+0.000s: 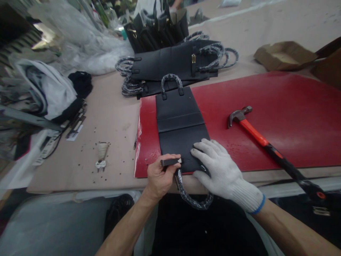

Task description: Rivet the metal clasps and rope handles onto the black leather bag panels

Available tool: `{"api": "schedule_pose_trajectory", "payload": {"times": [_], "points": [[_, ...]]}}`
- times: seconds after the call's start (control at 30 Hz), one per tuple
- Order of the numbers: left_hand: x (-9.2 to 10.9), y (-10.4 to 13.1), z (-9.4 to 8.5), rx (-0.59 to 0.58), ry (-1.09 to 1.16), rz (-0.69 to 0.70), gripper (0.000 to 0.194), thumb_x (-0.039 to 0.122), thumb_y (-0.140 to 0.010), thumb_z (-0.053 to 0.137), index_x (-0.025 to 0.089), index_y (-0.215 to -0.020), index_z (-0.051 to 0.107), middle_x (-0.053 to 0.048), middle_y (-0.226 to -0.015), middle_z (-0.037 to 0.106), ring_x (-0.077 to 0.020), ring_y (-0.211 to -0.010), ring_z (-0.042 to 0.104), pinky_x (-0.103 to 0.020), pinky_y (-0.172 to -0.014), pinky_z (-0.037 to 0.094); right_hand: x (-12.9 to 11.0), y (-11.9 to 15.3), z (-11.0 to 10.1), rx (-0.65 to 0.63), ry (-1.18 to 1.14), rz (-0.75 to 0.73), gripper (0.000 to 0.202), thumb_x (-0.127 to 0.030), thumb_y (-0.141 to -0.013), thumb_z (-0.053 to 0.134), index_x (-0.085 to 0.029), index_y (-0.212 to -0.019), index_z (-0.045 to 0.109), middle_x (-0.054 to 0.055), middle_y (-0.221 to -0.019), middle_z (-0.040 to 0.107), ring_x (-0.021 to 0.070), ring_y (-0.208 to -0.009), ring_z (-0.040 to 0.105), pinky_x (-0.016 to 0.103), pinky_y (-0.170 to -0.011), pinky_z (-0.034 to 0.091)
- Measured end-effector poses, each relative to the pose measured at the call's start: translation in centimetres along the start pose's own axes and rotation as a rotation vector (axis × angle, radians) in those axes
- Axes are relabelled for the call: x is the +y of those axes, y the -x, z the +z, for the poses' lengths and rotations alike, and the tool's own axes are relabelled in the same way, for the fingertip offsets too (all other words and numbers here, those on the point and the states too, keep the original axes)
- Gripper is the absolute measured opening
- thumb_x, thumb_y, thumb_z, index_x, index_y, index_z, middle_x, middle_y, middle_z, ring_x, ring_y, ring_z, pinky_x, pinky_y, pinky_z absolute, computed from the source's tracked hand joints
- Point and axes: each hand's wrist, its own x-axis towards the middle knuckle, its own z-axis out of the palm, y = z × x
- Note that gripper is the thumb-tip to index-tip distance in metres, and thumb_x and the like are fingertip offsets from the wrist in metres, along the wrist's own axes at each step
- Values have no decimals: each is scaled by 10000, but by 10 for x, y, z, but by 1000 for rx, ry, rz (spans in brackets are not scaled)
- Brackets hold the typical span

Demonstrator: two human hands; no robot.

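Pinching a dark strip [168, 162], left hand [160, 178] straddles mat [287, 117] edge; right hand [218, 168] spread on panel [179, 140].

Black bag panel [181, 137], red mat [274, 106].

You can read no text, brand, number or sign here. The small white card [74, 133] on your left is too blurred to show you any writing, and you cannot make out any lettering on the black-and-red hammer grip [291, 171] to your right.
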Motion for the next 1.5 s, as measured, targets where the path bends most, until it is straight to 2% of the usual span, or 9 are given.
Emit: {"api": "schedule_pose_trajectory", "payload": {"times": [0.5, 0.67, 0.9, 1.27, 1.5], "points": [[0, 1, 4, -10, 27, 61, 133, 129, -893, 758, 184, -1006, 713, -56, -984, 827, -186, -909, 805, -313, -875, 664, 0, -1, 0, 5, -9, 4, 593, -253, -783, 706, -149, -1364, 647, 154, -1461, 598, 401, -1424, 458, 627, -1219, 333], [-6, 5, 7, -15, 16, 143, 166, 109, -893, 746, 181, -1034, 696, -67, -1007, 820, -187, -935, 802, -317, -911, 656, -1, -1, -1, 11, -11, 3, 587, -250, -783, 704, -145, -1358, 651, 157, -1452, 606, 400, -1419, 464, 632, -1213, 341], [-8, 6, 9, -24, -49, 204, 142, 104, -918, 694, 184, -1032, 669, -74, -990, 809, -187, -928, 800, -322, -900, 660, -1, -1, -1, 22, -14, -5, 579, -245, -784, 707, -136, -1350, 659, 158, -1443, 612, 399, -1413, 471, 626, -1212, 347], [-3, -3, 7, -63, -153, 222, 56, 151, -943, 664, 184, -986, 675, -56, -944, 797, -185, -895, 785, -311, -856, 647, -2, -1, -2, 32, -33, 3, 597, -235, -760, 716, -134, -1346, 663, 157, -1442, 616, 399, -1403, 482, 622, -1218, 342], [0, -7, 14, -117, -218, 245, 127, 141, -951, 594, 193, -1035, 674, -59, -954, 778, -187, -902, 767, -293, -845, 627, -3, -1, -2, 44, -37, 2, 576, -225, -771, 698, -138, -1340, 661, 166, -1447, 613, 390, -1410, 480, 630, -1207, 353]]}}
